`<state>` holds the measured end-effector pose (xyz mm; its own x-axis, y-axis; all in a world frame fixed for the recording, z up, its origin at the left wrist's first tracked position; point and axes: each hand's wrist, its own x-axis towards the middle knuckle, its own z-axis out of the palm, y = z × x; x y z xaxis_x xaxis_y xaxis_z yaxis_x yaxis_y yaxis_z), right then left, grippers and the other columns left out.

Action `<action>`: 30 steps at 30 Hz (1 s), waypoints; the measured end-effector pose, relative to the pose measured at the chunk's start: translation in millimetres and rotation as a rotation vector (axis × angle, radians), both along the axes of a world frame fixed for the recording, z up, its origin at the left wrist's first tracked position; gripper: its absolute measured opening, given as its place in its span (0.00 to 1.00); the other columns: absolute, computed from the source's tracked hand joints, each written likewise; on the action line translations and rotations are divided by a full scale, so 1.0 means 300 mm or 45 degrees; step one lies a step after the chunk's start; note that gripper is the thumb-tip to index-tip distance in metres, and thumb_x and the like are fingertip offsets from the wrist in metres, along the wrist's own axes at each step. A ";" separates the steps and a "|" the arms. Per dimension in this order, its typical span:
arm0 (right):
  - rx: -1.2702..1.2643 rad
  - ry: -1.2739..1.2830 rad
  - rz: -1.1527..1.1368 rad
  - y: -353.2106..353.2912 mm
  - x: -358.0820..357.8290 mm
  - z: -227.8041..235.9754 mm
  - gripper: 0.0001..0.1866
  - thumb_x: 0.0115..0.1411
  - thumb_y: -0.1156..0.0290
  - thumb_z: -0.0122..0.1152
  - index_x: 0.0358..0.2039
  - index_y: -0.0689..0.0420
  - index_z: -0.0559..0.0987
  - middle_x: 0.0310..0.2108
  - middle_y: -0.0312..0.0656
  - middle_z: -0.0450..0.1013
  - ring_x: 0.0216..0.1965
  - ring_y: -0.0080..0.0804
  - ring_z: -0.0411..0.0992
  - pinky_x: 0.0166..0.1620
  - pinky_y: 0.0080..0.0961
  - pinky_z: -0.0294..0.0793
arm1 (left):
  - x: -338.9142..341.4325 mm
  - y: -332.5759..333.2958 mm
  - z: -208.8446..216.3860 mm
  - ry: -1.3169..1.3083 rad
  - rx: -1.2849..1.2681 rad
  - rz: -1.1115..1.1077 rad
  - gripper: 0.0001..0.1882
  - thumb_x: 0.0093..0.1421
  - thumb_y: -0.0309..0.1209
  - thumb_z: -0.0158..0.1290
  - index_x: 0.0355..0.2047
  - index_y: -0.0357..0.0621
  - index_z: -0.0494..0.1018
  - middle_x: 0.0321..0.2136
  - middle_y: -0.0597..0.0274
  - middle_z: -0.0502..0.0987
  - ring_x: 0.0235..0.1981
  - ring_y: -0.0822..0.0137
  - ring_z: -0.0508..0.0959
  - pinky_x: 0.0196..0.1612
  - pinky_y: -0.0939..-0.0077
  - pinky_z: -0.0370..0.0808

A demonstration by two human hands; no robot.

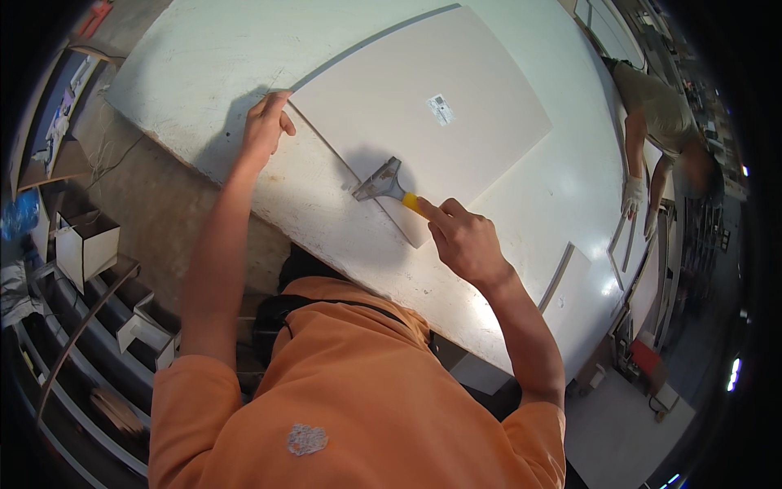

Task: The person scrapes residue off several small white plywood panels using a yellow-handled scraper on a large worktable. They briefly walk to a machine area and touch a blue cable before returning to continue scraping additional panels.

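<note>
Head view: scraper (381, 182) at panel (423, 114) edge

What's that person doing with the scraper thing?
A person in an orange shirt leans over a big white table. The right hand holds a yellow-handled scraper with its blade at the edge of a flat grey panel. The left hand presses down at the panel's corner. Across the table, another person in white gloves handles thin strips.

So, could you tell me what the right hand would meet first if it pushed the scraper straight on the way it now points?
Probably the left edge of the grey panel, where the right hand aims the scraper; beyond lies bare white table.
</note>
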<state>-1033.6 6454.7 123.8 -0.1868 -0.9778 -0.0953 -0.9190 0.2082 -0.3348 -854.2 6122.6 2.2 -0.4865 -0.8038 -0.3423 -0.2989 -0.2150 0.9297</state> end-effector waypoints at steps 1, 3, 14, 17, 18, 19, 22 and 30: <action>-0.008 0.003 -0.001 -0.034 0.007 -0.004 0.20 0.62 0.77 0.62 0.56 0.52 0.80 0.28 0.40 0.73 0.19 0.40 0.73 0.24 0.34 0.76 | 0.006 -0.004 -0.002 -0.003 0.006 -0.012 0.23 0.73 0.47 0.45 0.55 0.45 0.77 0.18 0.62 0.75 0.09 0.80 0.56 0.11 0.79 0.53; -0.037 0.011 0.003 -0.097 0.015 -0.011 0.20 0.62 0.76 0.61 0.55 0.51 0.80 0.27 0.40 0.73 0.19 0.40 0.73 0.23 0.34 0.76 | 0.015 -0.015 -0.006 0.018 -0.014 -0.055 0.24 0.72 0.51 0.45 0.54 0.48 0.78 0.16 0.64 0.73 0.10 0.80 0.57 0.12 0.79 0.53; -0.096 -0.011 -0.077 -0.433 0.054 -0.047 0.17 0.63 0.73 0.58 0.53 0.51 0.81 0.29 0.44 0.75 0.21 0.47 0.75 0.27 0.40 0.79 | 0.068 -0.100 -0.003 -0.016 -0.041 -0.241 0.26 0.70 0.53 0.46 0.46 0.43 0.81 0.14 0.66 0.70 0.16 0.77 0.66 0.23 0.76 0.62; -0.112 -0.009 -0.103 -0.526 0.064 -0.062 0.17 0.64 0.72 0.58 0.53 0.51 0.81 0.31 0.45 0.77 0.23 0.49 0.77 0.29 0.41 0.80 | 0.096 -0.136 -0.016 0.027 -0.055 -0.150 0.25 0.70 0.50 0.48 0.41 0.39 0.81 0.14 0.65 0.71 0.19 0.74 0.71 0.30 0.74 0.67; -0.123 0.004 -0.106 -0.562 0.062 -0.069 0.17 0.63 0.71 0.58 0.53 0.51 0.81 0.32 0.45 0.78 0.24 0.49 0.77 0.30 0.41 0.80 | 0.112 -0.144 -0.019 0.047 -0.042 -0.065 0.25 0.70 0.50 0.48 0.40 0.38 0.81 0.14 0.64 0.72 0.20 0.73 0.72 0.33 0.73 0.68; -0.136 0.015 -0.113 -0.595 0.060 -0.075 0.17 0.63 0.70 0.59 0.53 0.51 0.81 0.33 0.45 0.78 0.25 0.49 0.78 0.31 0.41 0.80 | 0.129 -0.154 -0.022 0.060 -0.024 0.006 0.25 0.70 0.49 0.49 0.39 0.37 0.82 0.14 0.64 0.72 0.21 0.73 0.73 0.35 0.73 0.69; -0.176 -0.018 -0.160 -0.651 0.049 -0.076 0.17 0.63 0.69 0.61 0.53 0.51 0.81 0.35 0.45 0.79 0.28 0.49 0.79 0.34 0.41 0.81 | 0.192 -0.198 -0.020 -0.002 -0.052 0.169 0.21 0.70 0.45 0.50 0.35 0.37 0.80 0.16 0.63 0.76 0.21 0.72 0.75 0.32 0.73 0.69; -0.315 -0.178 -0.373 -0.508 0.104 -0.074 0.18 0.62 0.70 0.64 0.53 0.52 0.81 0.37 0.45 0.79 0.32 0.49 0.79 0.37 0.39 0.80 | 0.234 -0.241 0.009 -0.079 -0.153 0.004 0.19 0.69 0.43 0.52 0.35 0.38 0.79 0.20 0.60 0.80 0.23 0.70 0.77 0.33 0.70 0.70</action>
